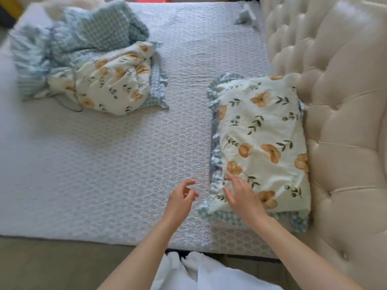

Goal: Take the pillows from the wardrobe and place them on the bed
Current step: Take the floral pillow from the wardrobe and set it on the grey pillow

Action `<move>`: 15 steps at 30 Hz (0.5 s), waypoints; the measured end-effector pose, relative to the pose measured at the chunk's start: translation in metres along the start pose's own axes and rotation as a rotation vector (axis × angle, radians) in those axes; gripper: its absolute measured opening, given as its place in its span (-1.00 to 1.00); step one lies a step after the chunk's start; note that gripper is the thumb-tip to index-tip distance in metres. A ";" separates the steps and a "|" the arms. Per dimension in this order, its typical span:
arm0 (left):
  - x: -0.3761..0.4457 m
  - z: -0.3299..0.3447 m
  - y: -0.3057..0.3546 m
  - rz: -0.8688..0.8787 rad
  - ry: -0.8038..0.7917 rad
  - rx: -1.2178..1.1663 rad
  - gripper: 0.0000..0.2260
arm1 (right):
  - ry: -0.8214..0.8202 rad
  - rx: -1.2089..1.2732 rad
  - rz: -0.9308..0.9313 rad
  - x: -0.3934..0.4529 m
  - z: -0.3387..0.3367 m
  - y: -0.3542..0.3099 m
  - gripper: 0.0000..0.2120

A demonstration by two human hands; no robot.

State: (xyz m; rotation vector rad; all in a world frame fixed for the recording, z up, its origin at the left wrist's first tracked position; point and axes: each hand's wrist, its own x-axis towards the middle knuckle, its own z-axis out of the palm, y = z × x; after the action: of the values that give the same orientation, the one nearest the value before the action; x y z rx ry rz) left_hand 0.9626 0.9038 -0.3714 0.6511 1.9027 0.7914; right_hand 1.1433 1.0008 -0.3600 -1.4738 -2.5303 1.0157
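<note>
A floral pillow (261, 130) with a blue checked frill lies flat on the bed (109, 155), its long side against the tufted cream headboard (339, 114). My right hand (240, 197) hovers over the pillow's near left corner, fingers spread, holding nothing. Just left of that corner, my left hand (181, 198) floats above the mattress with loosely curled fingers, also holding nothing. The wardrobe is out of view.
A crumpled heap of matching floral and blue checked bedding (88, 65) lies at the far left of the bed. A small pale blue object (247, 14) sits near the headboard at the far end. The bed's near edge and floor (52, 266) are below my arms.
</note>
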 end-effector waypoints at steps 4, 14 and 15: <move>-0.038 -0.054 -0.036 -0.049 0.138 -0.032 -0.84 | -0.063 0.025 -0.161 0.005 0.026 -0.054 -0.58; -0.173 -0.154 -0.141 -0.217 0.566 -0.233 -0.81 | -0.319 -0.043 -0.499 -0.023 0.123 -0.205 -0.59; -0.189 -0.163 -0.154 -0.236 0.621 -0.261 -0.81 | -0.353 -0.056 -0.536 -0.030 0.136 -0.223 -0.59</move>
State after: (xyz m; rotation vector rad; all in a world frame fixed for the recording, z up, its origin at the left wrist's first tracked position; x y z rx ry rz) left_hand 0.8775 0.6273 -0.3246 0.0023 2.3109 1.1503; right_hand 0.9425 0.8325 -0.3349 -0.5834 -2.9575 1.1836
